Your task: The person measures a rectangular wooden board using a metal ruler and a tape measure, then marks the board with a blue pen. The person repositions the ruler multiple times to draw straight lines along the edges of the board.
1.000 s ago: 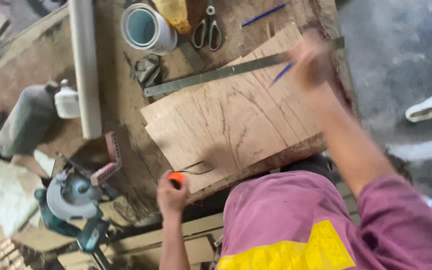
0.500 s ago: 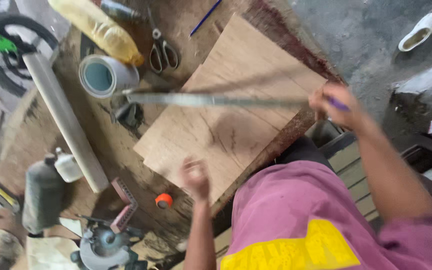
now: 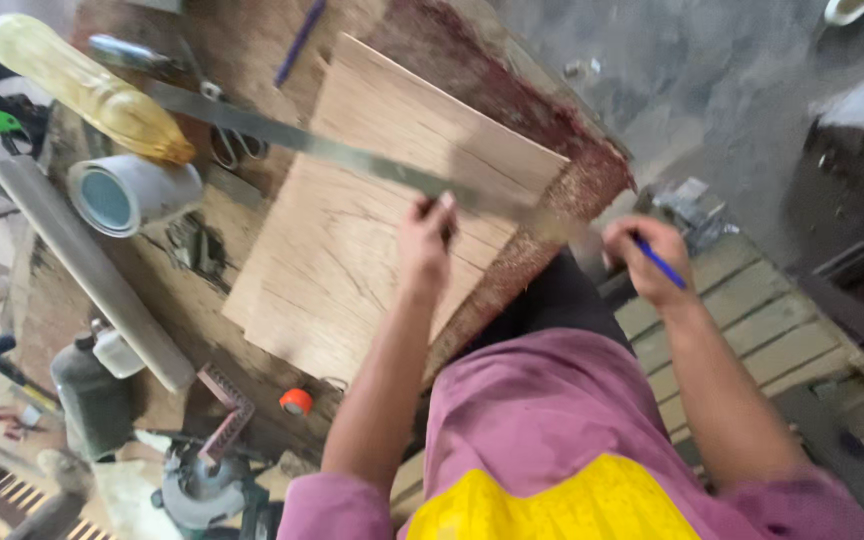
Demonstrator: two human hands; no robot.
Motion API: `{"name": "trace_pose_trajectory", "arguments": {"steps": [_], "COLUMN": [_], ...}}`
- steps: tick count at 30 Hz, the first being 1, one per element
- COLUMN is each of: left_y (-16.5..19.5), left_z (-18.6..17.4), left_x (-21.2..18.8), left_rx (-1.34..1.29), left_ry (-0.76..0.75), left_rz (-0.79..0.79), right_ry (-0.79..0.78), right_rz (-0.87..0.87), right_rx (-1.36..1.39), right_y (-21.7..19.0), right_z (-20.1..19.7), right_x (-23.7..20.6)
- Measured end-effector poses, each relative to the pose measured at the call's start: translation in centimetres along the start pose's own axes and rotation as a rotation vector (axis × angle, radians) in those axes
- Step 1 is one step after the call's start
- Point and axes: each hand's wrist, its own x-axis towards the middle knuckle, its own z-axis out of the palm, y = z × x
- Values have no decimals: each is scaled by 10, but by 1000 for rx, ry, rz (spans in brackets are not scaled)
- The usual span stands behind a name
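A thin plywood sheet (image 3: 372, 230) lies on a worn wooden workbench (image 3: 202, 290). A long metal ruler (image 3: 322, 150) runs slantwise across the sheet. My left hand (image 3: 426, 237) presses on the ruler near the sheet's near edge, fingers closed over it. My right hand (image 3: 645, 257) is off the bench's near edge, past the ruler's end, gripping a blue pen (image 3: 661, 262). A small orange round object (image 3: 296, 402) sits on the bench, left of my left forearm.
At the left of the bench lie a yellowish plastic bottle (image 3: 82, 85), a tin can (image 3: 127, 195), scissors (image 3: 227, 135), a long grey bar (image 3: 87, 265), a dark bottle (image 3: 87, 395) and a power saw (image 3: 197, 490). Another blue pen (image 3: 299, 28) lies at the top. Wooden slats (image 3: 752, 330) are at right.
The view has swung. My left hand rose from beside the orange object onto the ruler. My right hand with the pen pulled back off the sheet past the bench edge.
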Motion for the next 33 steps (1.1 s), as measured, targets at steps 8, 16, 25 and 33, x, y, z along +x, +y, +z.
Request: {"name": "trace_pose_trajectory", "arguments": {"steps": [8, 16, 25, 33], "left_y": [74, 113, 102, 109], "left_z": [2, 2, -10, -9], "left_x": [77, 96, 102, 96], "left_rx": [178, 210, 225, 602], "left_ry": [150, 180, 205, 71], "left_rz": [214, 349, 381, 565], "right_ry": [-21, 38, -83, -48], "right_rz": [-1, 101, -6, 17], "right_rx": [466, 659, 248, 277], "right_y": [-31, -27, -44, -41], "right_z": [63, 78, 78, 84], "right_x": [46, 53, 62, 57]}}
